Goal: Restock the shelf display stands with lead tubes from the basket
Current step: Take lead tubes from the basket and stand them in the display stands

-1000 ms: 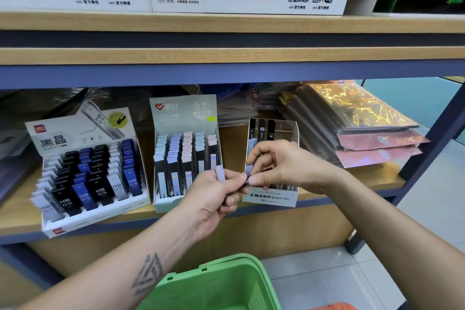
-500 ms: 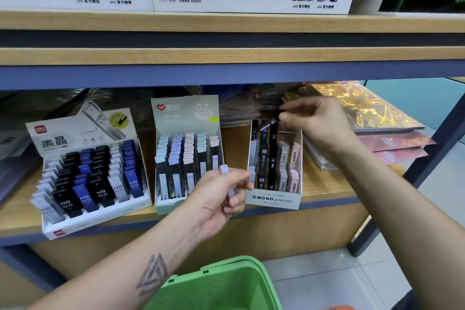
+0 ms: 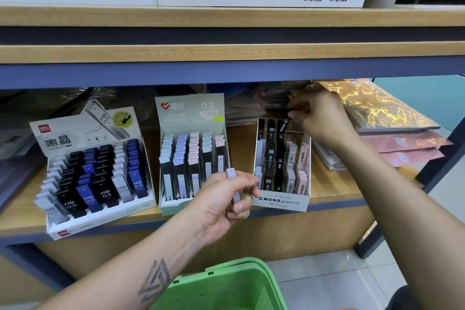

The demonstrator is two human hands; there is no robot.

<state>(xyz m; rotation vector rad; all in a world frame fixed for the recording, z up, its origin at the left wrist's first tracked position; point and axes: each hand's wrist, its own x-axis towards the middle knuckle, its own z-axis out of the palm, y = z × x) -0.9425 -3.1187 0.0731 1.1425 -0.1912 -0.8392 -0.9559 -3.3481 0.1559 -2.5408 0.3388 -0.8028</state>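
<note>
A green perforated plastic basket [image 3: 226, 287] is seen nearest. A pale lilac lead tube [image 3: 234, 187] is pinched upright in the left hand [image 3: 224, 199], seemingly kept ready. Farther back, a black lead tube [image 3: 283, 125] is pinched by the right hand [image 3: 319, 118] over the white Mono cardboard display stand [image 3: 280, 202], apparently for slotting into its rear row.

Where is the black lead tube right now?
Head view, right of centre: the right hand pinches the black lead tube over the back row of the Mono stand.

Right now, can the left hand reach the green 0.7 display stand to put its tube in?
Probably yes. The left hand, gripping a pale lilac lead tube, hovers right in front of the 0.7 display stand, with nothing between them. The right hand is busy at the MONO stand.
</note>
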